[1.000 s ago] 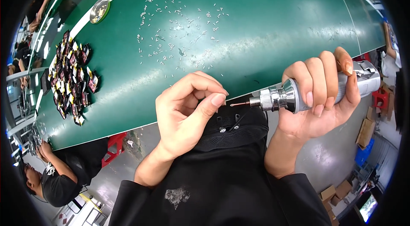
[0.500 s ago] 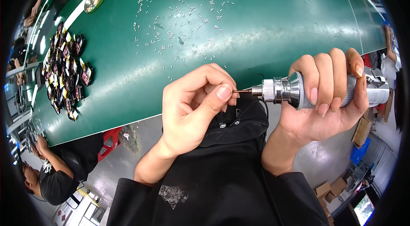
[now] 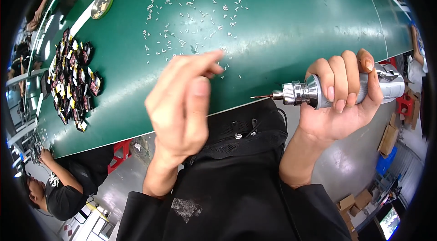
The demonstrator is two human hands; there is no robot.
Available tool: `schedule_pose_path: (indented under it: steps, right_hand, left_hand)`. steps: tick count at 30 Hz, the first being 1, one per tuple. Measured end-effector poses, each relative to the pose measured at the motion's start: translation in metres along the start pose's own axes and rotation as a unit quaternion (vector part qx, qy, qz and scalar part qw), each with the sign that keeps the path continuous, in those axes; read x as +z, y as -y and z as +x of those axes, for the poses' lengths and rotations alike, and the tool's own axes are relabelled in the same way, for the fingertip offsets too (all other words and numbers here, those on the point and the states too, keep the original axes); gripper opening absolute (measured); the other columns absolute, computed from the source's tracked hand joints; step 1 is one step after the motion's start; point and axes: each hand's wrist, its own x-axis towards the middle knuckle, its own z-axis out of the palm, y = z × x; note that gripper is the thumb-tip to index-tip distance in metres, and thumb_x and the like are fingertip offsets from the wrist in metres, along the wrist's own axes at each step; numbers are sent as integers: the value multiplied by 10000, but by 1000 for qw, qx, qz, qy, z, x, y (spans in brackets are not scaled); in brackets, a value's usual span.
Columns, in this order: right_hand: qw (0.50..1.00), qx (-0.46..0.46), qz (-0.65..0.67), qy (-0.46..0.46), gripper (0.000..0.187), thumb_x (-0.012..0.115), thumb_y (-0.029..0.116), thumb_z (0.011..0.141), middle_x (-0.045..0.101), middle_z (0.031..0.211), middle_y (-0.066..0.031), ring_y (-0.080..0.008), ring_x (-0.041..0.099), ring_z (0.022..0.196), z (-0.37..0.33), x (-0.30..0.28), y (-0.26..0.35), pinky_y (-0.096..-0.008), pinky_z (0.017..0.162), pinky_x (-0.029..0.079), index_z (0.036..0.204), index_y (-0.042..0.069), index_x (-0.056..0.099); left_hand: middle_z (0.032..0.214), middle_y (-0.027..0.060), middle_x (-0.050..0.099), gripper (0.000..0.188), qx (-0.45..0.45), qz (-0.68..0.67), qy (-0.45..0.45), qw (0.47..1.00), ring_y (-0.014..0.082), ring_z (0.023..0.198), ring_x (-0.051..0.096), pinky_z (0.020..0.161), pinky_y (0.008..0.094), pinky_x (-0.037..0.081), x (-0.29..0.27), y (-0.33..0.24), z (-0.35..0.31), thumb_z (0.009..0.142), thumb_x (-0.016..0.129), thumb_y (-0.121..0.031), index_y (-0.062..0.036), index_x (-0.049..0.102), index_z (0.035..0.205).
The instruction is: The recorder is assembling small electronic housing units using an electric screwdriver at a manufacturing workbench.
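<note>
My right hand (image 3: 339,90) is wrapped round the grey body of an electric screwdriver (image 3: 298,93), held level over the table's near edge. Its thin bit (image 3: 261,97) points left, its tip bare. My left hand (image 3: 182,104), smeared by motion, is apart from the bit, with the thumb away from the stretched fingers and nothing visible in them. Beyond that hand, many tiny silvery pin-like pieces (image 3: 186,22) lie strewn over the green table (image 3: 296,27); the hand hides part of them.
On the left of the table lies a heap of small black items with yellow and white parts (image 3: 73,81). A round dish (image 3: 102,4) stands behind it. A black bag (image 3: 236,136) is below my hands. Another person (image 3: 61,186) sits at lower left, near a red stool (image 3: 119,153).
My left hand has let go of the bit's tip and moved left and toward the strewn pieces, its fingers stretching out. The screwdriver has shifted only slightly.
</note>
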Motion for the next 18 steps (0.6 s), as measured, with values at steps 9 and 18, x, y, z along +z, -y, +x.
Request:
schedule_pose_path:
  steps: [9,18]
  right_hand:
    - [990,9,15,-139,87,441,137,916,328,514,17,-87,323,405,-2,-31,-17,-258,467,340,886,56,432]
    - [990,53,34,-125,87,446,135,903,329,501,13,-88,327,386,-4,-37,-10,-268,433,366,860,69,411]
  left_hand:
    - [877,145,670,242,-107,303,-119,939,189,785,642,705,311,497,-174,98,117,882,579,-163,8,617,1050]
    - [1134,255,546,522,-162,541,-101,819,423,1094,502,931,462,429,-222,225,209,783,660,-249,3,503,1213]
